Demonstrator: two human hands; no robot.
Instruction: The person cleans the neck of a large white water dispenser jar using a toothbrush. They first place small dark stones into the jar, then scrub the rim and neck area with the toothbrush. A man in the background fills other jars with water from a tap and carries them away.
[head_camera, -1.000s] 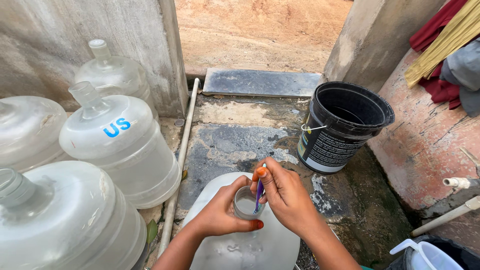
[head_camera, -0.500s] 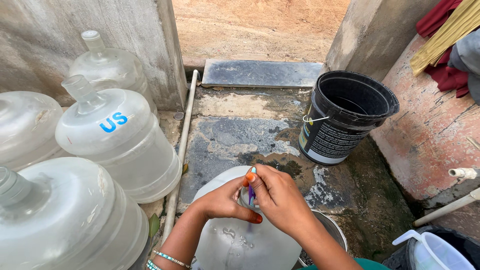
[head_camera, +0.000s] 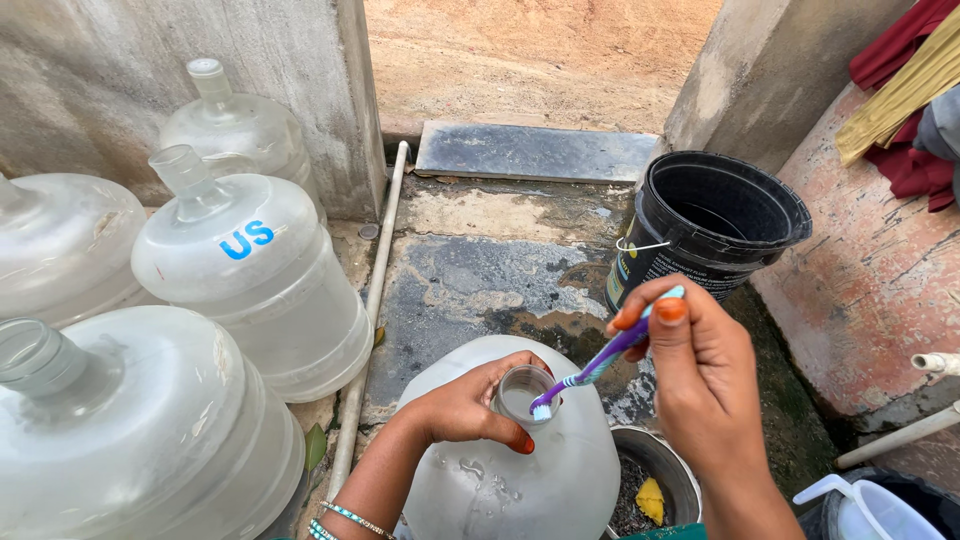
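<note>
1. Outdoor wash area: wet, stained concrete floor (head_camera: 480, 290) between grey walls, bare earth beyond a stone threshold, a white pipe (head_camera: 372, 300) running along the floor.
2. Work in hand: cleaning the mouth of a large clear water jug (head_camera: 510, 470), which stands at the lower centre directly below the camera.
3. Left hand (head_camera: 465, 405) is wrapped around the jug's neck, steadying it.
4. Right hand (head_camera: 700, 370) pinches the end of a purple toothbrush (head_camera: 600, 360); its bristle head rests at the rim of the opening.
5. Progress, by judgement: the jug's shoulder carries water droplets, so wetting appears done; scrubbing of the neck is under way. Whether the inside has been rinsed cannot be told.
6. Four further jugs (head_camera: 250, 280) stand at the left, uncapped as far as visible; none is being handled, and their cleaning status cannot be told.
7. Count: five jugs in all; one toothbrush; one black bucket (head_camera: 710, 235); one small metal bowl (head_camera: 655, 485) just beside the worked jug; one white-handled container (head_camera: 880, 510) at the lower right edge.
</note>
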